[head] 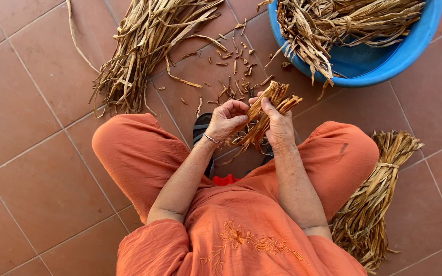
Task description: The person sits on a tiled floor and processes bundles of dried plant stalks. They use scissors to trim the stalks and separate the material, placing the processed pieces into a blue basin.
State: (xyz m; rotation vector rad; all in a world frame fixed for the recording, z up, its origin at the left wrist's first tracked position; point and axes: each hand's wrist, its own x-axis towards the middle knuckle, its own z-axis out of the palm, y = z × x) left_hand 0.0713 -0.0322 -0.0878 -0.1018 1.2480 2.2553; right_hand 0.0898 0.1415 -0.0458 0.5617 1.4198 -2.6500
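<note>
I look down at my lap in orange clothes, knees spread over a tiled floor. My right hand [278,124] grips a short bundle of dried tan leaf strips [274,97], its cut ends fanning up and to the right. My left hand [227,118], with a thin bracelet at the wrist, is closed on the lower side of the same bundle, fingers curled into the strips. The bundle's lower ends hang between my hands.
A loose heap of dried strips [141,46] lies at upper left. Small cut scraps [234,76] litter the tiles ahead. A blue basin [384,64] at upper right holds more strips. A tied bundle [377,189] lies by my right knee. A dark sandal [201,128] shows below my hands.
</note>
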